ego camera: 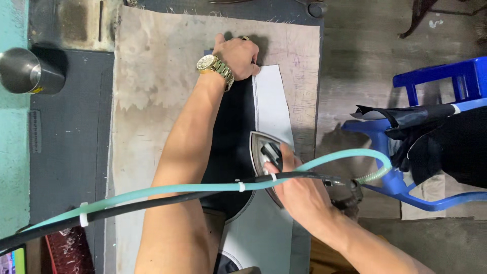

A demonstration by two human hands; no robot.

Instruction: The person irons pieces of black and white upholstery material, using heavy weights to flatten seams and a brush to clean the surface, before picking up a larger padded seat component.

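My left hand (237, 56), with a gold watch on the wrist, presses flat on the far end of a black fabric piece (232, 132) that has a white lining strip (272, 104) along its right side. My right hand (299, 190) grips the handle of a steam iron (264, 149). The iron's pointed metal plate rests on the white strip, tip aimed toward my left hand. A teal hose and a black cable (167, 193), tied together with white ties, run from the iron across my left forearm to the lower left.
The fabric lies on a stained beige ironing pad (152, 101) over a dark table. A metal cup (23, 71) stands at the left edge. A blue plastic chair (431, 81) draped with dark cloth sits to the right.
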